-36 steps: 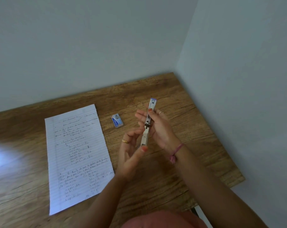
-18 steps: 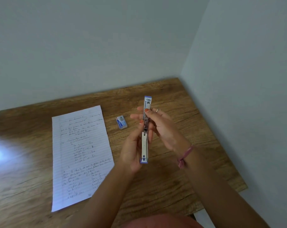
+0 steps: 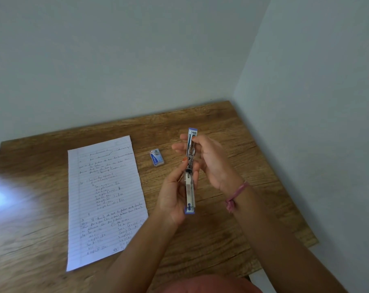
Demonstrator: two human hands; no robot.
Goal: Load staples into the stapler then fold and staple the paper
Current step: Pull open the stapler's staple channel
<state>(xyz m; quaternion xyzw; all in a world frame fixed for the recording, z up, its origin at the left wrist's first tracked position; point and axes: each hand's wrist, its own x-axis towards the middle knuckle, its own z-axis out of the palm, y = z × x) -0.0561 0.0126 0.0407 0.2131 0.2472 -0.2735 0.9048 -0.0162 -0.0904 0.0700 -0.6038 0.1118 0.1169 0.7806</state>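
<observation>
Stapler: held up over the worktop, swung fully open so its two halves make one long strip – the long axis runs straight away from the person, near end low, far end raised.
Left hand: fingers curled round the near half, thumb lying along its side – it carries the tool.
Right hand: gripping the far half from the right, fingers wrapped behind it.
Staple box: lying flat on the worktop, to the left of the stapler's far end and a little beyond the left hand; nothing touches it.
Paper: a flat, unfolded lined sheet further left, well apart from both hands.
Step in hand, as I judge it: the stapler is open for loading and no staples have been fetched.
Key relation: the box lies on the left hand's side, yet that hand bears the tool, so the right hand looks the freer one to cross over.
</observation>
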